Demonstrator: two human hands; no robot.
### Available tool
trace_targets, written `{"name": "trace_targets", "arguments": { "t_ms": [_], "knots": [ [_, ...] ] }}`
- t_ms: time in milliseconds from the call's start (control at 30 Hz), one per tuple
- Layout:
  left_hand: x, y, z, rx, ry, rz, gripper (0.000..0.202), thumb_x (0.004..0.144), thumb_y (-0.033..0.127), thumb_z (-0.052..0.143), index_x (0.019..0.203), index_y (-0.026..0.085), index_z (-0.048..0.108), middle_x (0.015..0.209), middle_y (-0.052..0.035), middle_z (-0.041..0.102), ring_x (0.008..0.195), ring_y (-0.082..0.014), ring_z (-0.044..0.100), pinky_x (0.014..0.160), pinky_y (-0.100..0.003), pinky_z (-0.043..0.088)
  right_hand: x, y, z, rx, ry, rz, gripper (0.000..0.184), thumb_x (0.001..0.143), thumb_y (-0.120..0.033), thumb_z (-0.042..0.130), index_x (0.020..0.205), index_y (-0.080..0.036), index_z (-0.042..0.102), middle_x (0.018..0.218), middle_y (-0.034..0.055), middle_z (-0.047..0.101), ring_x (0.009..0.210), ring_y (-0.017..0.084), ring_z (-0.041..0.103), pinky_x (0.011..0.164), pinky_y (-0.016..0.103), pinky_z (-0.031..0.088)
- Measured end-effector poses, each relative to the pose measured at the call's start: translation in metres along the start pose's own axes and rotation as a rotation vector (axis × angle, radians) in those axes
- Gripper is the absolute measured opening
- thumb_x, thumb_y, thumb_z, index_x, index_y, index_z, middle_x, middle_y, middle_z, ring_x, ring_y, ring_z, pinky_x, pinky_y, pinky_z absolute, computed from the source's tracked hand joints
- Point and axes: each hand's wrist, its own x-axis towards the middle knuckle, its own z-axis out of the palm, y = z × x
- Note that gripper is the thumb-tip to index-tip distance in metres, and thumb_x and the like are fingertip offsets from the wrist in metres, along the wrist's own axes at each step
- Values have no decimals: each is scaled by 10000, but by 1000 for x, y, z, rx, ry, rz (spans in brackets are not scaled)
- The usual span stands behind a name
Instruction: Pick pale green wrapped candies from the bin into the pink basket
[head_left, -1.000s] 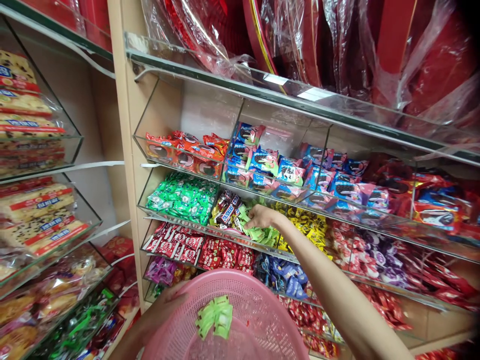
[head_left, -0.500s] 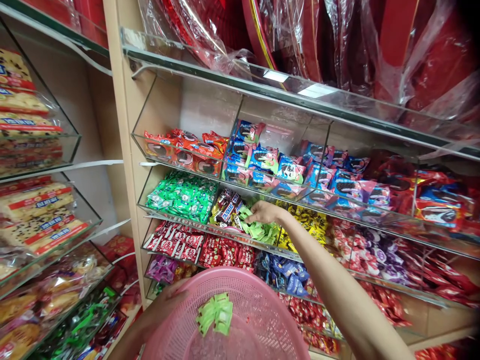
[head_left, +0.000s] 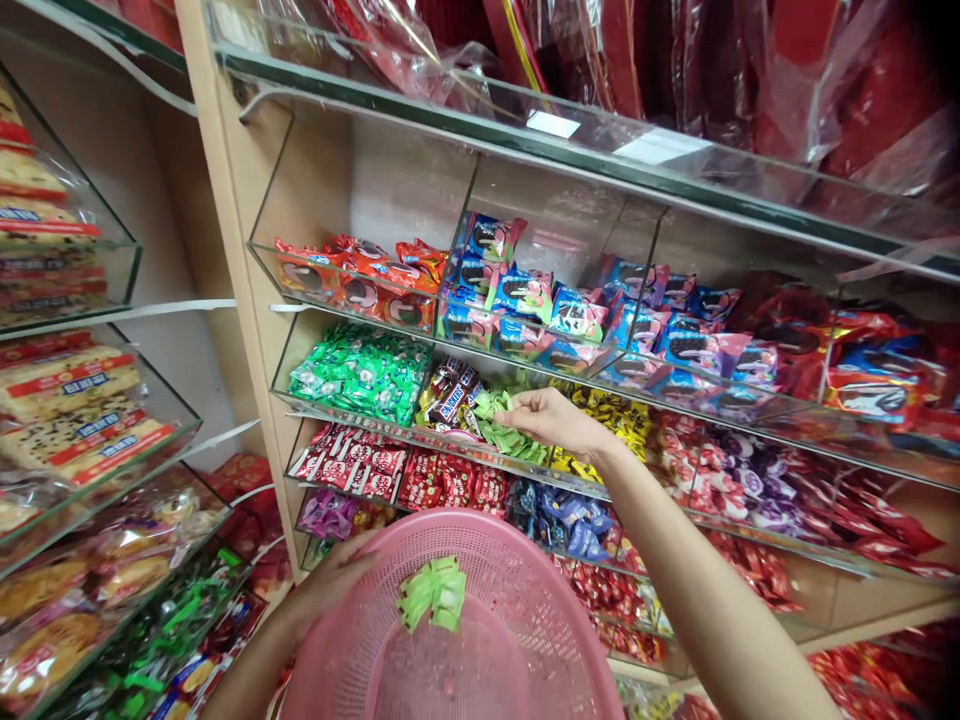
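A pink plastic basket (head_left: 555,610) is held at its left side by my left hand (head_left: 346,572), whose fingers grip the rim. A few light green candy packets (head_left: 433,594) lie inside the basket. My right hand (head_left: 541,416) reaches over a glass-fronted shelf compartment, thumb and fingers pinched on a light green candy packet (head_left: 492,404). More light green packets (head_left: 517,444) lie under it in the same compartment. Snickers bars (head_left: 454,398) sit just left of them, and yellow wrapped candies (head_left: 615,420) fill the compartment to the right, partly behind my wrist.
Green wrapped candies (head_left: 360,376) sit left of the Snickers. Above are blue biscuit packs (head_left: 525,290) and orange biscuit packs (head_left: 367,270) behind a glass edge. Red packets (head_left: 454,482) and blue packets (head_left: 562,520) lie below. A wooden upright (head_left: 225,250) separates the left shelves.
My right hand has drawn slightly up and right, still at the light green packets, with its fingers pinched. The view has shifted slightly; the basket stays in my left hand.
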Motion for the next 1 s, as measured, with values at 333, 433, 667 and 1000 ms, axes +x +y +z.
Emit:
{"name": "trace_targets", "arguments": {
  "t_ms": [333,433,667,1000],
  "knots": [
    [2,1,9,12,-37,-47,680,692,479,668,1275,178,490,1256,-87,534,1127,-264,518,926,-330,428,-49,60,89,-250,-303,-9,248,778,-361,567,642,-158,523,542,-71,357,514,65,319,493,203,241],
    [0,2,12,16,-48,-36,691,693,475,666,1282,165,484,1256,-99,531,1131,-269,515,938,-343,420,-50,97,126,-558,-261,68,140,741,-285,607,696,-153,594,610,-36,507,580,92,421,543,213,281],
    [-7,12,20,86,3,-29,678,668,466,680,1241,135,529,1249,-94,537,1214,-288,434,938,-329,418,-73,118,180,-673,-417,35,199,738,-254,581,912,-201,663,937,51,677,862,213,605,652,255,401],
    [-6,20,30,219,-12,4,624,681,480,639,1210,159,560,1137,-71,616,1111,-261,524,940,-314,416,-82,123,212,-848,-532,-39,263,780,-172,493,979,-134,662,926,120,694,866,267,641,702,324,483]
  ]
}}
